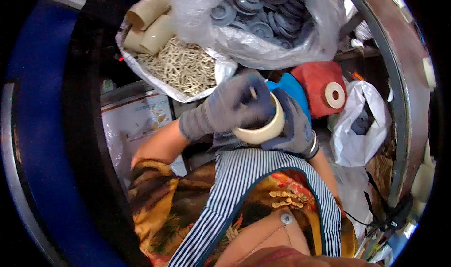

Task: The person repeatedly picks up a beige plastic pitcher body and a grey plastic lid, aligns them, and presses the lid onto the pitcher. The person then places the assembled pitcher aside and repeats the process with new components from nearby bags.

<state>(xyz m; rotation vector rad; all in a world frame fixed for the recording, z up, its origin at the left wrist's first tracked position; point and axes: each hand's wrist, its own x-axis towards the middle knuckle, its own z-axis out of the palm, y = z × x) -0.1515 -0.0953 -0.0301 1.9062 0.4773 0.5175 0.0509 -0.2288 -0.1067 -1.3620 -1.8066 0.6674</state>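
Observation:
My right hand (297, 128), in a grey knit glove with darker palm, is closed round the side of a cream plastic ring (261, 133) with a wide opening. The ring is tilted in front of my striped apron (277, 155). My left hand (230, 102), gloved the same way, is bent over the ring's opening with its fingers curled. A small pale piece (253, 92) shows at those fingers; motion blurs them. Part of the ring's inside is hidden behind the left hand.
A white sack (185, 69) ahead holds many small cream pegs and cream tubes (157, 34). Beside it, a clear plastic bag (253, 55) contains grey discs. To the right are a red bundle (317, 86) with a cream flanged ring (335, 95), a white bag (354, 147) and a metal frame (397, 84).

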